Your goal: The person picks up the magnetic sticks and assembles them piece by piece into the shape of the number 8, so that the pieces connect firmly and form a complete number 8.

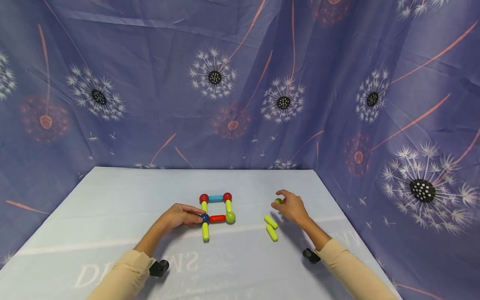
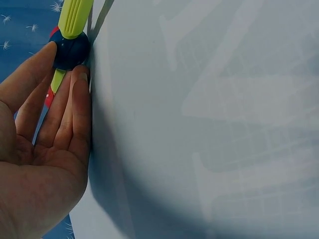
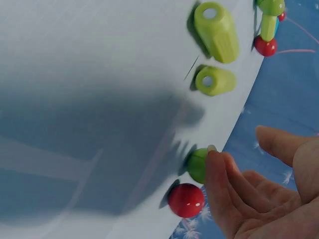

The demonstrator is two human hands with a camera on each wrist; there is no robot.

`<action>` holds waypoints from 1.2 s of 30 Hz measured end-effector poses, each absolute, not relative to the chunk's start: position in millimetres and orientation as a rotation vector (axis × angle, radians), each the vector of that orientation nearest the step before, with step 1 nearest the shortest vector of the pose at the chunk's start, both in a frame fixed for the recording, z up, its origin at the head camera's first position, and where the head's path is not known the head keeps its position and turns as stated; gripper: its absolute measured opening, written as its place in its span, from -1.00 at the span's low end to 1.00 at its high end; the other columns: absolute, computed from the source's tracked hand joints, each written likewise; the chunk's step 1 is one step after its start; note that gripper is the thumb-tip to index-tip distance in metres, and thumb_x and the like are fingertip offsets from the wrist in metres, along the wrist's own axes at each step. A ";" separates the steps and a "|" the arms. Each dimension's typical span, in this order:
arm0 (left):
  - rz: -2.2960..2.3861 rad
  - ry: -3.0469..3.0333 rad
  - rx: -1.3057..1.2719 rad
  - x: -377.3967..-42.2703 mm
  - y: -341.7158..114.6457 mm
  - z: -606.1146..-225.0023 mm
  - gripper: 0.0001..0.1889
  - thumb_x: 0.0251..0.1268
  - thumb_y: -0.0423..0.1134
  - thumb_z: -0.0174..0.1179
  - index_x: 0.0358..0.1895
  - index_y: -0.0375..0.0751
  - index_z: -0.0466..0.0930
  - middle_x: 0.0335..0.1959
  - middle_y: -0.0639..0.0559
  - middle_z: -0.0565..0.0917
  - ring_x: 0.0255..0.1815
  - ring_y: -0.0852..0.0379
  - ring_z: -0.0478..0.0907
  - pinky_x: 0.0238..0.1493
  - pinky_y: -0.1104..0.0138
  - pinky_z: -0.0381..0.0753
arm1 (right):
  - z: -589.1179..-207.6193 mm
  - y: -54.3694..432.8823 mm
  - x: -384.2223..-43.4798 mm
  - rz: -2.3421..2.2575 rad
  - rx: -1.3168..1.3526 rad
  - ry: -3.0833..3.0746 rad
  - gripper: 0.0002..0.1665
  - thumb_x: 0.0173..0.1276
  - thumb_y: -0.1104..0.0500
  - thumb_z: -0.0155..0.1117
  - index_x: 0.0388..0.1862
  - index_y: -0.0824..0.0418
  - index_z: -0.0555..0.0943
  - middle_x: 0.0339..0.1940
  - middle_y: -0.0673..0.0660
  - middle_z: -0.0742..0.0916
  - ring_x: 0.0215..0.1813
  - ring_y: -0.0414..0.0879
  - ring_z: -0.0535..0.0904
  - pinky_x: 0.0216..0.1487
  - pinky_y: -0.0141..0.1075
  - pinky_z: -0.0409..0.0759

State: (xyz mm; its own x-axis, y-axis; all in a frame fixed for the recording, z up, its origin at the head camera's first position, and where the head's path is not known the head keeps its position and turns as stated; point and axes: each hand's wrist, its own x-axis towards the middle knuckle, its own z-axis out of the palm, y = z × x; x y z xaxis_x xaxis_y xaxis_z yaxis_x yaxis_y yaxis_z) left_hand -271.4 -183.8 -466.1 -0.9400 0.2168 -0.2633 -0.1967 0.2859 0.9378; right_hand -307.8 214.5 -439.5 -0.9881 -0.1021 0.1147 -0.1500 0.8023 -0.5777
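A: Where do we have the frame (image 1: pixel 217 218)?
B: On the table (image 1: pixel 255 266) in front of us: a square of rods and balls, with a tail rod (image 1: pixel 205 232) running from the blue ball (image 1: pixel 205 218) toward us. We'd judge we're mid-build, steadying it while we reach for a part.
A: And our hands?
B: Our left hand (image 1: pixel 182 216) pinches the blue ball between thumb and fingers. Our right hand (image 1: pixel 293 207) is well apart from the frame, by the loose green ball (image 3: pixel 197 165) and loose red ball (image 3: pixel 186 200). Its thumb stands away from its lightly bent fingers, so we grip nothing there. Whether a fingertip touches the green one, we can't tell.
A: What does our next move call for?
B: Probably bringing thumb and finger together on one loose ball without rolling its neighbour. The tail rod's near end is bare, so it could take that ball; our left hand should hold firm.
A: And the loose rods (image 1: pixel 271 233)?
B: Between the frame and our right hand. We should cross without nudging them.
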 end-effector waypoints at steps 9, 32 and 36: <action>1.702 2.222 0.002 -269.3 -183.3 -465.8 -0.61 0.15 -0.29 0.48 0.07 -0.28 0.74 0.00 -0.14 0.78 -0.16 0.15 0.72 -0.09 0.25 0.70 | -449.7 222.0 -313.3 0.950 0.153 -2.940 -0.36 0.34 0.07 0.42 0.34 0.28 0.52 -0.41 0.15 0.71 -0.61 -0.08 0.58 -0.51 -0.25 0.48; 1.720 2.213 -0.029 -271.4 -183.0 -469.5 -0.63 0.14 -0.30 0.48 0.04 -0.28 0.76 0.00 -0.15 0.77 -0.17 0.13 0.73 -0.09 0.25 0.72 | -460.7 218.3 -312.0 0.786 0.159 -2.911 -0.61 0.19 0.18 0.49 0.00 0.25 0.69 -0.30 0.13 0.70 -0.36 -0.03 0.54 -0.37 -0.22 0.49; 1.727 2.210 -0.039 -271.4 -182.5 -469.2 -0.63 0.14 -0.31 0.48 0.05 -0.28 0.76 0.02 -0.15 0.77 -0.17 0.13 0.73 -0.09 0.25 0.72 | -460.2 217.3 -309.7 0.779 0.169 -2.904 -0.61 0.19 0.17 0.50 -0.02 0.26 0.67 -0.35 0.12 0.70 -0.39 -0.04 0.54 -0.37 -0.22 0.49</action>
